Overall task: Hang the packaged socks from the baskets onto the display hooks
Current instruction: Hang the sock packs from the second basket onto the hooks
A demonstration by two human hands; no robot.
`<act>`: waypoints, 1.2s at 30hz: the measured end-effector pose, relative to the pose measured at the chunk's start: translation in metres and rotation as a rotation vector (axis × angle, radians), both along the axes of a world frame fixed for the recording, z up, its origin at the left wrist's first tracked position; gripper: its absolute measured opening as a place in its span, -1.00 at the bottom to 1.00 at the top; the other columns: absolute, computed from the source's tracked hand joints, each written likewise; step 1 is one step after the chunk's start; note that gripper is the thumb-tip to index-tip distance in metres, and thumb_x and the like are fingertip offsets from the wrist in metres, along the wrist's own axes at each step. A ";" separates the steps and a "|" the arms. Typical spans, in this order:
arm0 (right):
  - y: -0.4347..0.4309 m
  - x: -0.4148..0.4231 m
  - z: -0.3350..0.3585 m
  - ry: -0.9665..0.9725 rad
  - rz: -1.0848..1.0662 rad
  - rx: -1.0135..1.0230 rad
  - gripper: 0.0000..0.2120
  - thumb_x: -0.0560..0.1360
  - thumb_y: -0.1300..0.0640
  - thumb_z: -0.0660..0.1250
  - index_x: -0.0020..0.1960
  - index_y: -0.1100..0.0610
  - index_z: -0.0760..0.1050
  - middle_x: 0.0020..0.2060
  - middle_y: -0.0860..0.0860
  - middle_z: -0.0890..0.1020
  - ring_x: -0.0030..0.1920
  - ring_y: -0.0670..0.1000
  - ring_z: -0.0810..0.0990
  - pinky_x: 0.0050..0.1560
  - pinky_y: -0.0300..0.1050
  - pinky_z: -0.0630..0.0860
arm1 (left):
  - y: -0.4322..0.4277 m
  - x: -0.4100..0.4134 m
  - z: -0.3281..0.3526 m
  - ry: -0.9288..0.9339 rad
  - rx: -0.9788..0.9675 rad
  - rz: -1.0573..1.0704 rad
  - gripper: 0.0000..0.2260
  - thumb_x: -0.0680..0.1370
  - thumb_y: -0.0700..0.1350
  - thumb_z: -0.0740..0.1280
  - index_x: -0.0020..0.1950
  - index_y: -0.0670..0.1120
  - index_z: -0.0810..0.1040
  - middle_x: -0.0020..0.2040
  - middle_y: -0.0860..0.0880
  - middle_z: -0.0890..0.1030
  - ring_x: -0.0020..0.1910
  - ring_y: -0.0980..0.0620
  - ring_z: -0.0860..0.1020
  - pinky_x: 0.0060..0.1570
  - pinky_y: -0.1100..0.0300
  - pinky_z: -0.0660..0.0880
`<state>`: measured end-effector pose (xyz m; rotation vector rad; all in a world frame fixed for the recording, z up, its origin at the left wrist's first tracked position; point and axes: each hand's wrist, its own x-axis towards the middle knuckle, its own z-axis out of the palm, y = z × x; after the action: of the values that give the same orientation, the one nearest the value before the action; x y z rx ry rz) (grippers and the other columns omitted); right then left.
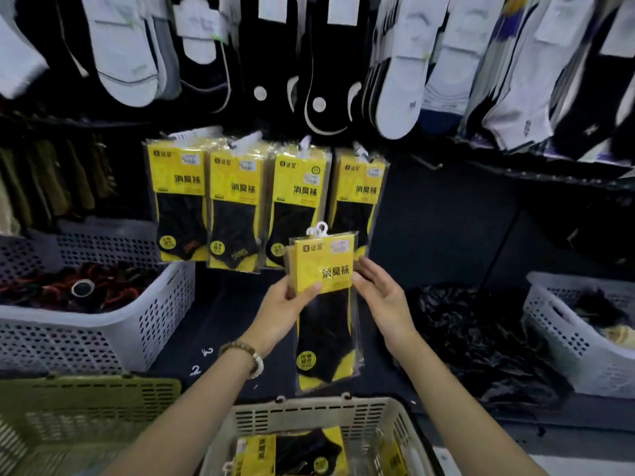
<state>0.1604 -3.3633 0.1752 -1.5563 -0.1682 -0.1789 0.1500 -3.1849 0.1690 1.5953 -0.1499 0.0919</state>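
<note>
The pack [323, 297] stood upright above the basket's [309, 412] far rim, long axis vertical, white plastic hook [318, 230] up, toe down. Glossy clear film wrapped a flat yellow card and black socks. The left hand [285, 310] pinched the card, thumb in front; the right hand [381, 293], fingers nearly straight, touched its right edge.

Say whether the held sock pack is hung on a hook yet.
Not hung. The left hand grips the sock pack, right hand touching its edge, hanger on no hook.
</note>
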 end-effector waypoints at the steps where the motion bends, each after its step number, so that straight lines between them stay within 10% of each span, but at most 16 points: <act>1: 0.005 0.002 0.009 -0.047 -0.010 0.008 -0.66 0.44 0.11 0.42 0.20 -0.03 0.50 0.09 -0.16 0.62 0.06 -0.29 0.59 0.00 -0.43 0.50 | -0.001 0.003 0.005 -0.010 0.000 -0.002 -0.80 0.49 0.00 0.37 0.11 0.11 0.53 0.00 0.22 0.63 -0.01 0.32 0.58 -0.04 0.46 0.47; 9: 0.015 0.014 0.041 -0.096 -0.076 0.115 -0.76 0.40 0.17 0.46 0.03 0.14 0.52 -0.06 0.02 0.70 -0.05 -0.07 0.68 -0.13 -0.30 0.58 | -0.006 0.022 0.028 -0.041 -0.060 0.094 -0.55 0.25 0.10 0.53 0.10 0.08 0.57 -0.04 0.15 0.67 -0.06 0.25 0.62 -0.14 0.36 0.51; 20: -0.001 0.042 0.047 -0.071 -0.080 0.146 -0.86 0.52 0.17 0.34 0.06 0.18 0.53 -0.11 0.03 0.72 -0.08 -0.04 0.69 -0.12 -0.29 0.58 | 0.005 0.049 0.045 -0.103 0.036 -0.012 -0.69 0.45 0.24 0.19 0.08 0.15 0.55 -0.01 0.22 0.66 0.01 0.30 0.59 -0.02 0.40 0.46; 29: -0.034 0.096 0.083 -0.059 -0.283 0.181 -0.94 0.57 0.18 0.27 -0.04 0.09 0.51 -0.09 0.05 0.69 -0.04 0.02 0.66 0.05 -0.07 0.57 | 0.033 0.083 0.071 -0.262 0.088 0.192 -0.70 0.55 0.09 0.21 -0.12 -0.14 0.52 -0.51 0.09 0.50 -0.47 0.33 0.51 -0.44 0.56 0.33; 36: -0.027 0.142 0.091 -0.107 -0.300 -0.017 -0.96 0.56 0.17 0.29 -0.03 0.14 0.50 -0.15 -0.02 0.68 -0.10 -0.08 0.65 -0.05 -0.22 0.54 | 0.048 0.104 0.063 -0.214 0.084 0.184 -0.71 0.50 0.21 0.20 -0.07 0.04 0.57 -0.12 -0.05 0.59 -0.10 0.03 0.55 -0.07 0.24 0.45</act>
<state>0.3020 -3.3904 0.2657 -1.5845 -0.0188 -0.4985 0.2541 -3.1369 0.2324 1.6784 -0.1745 0.4051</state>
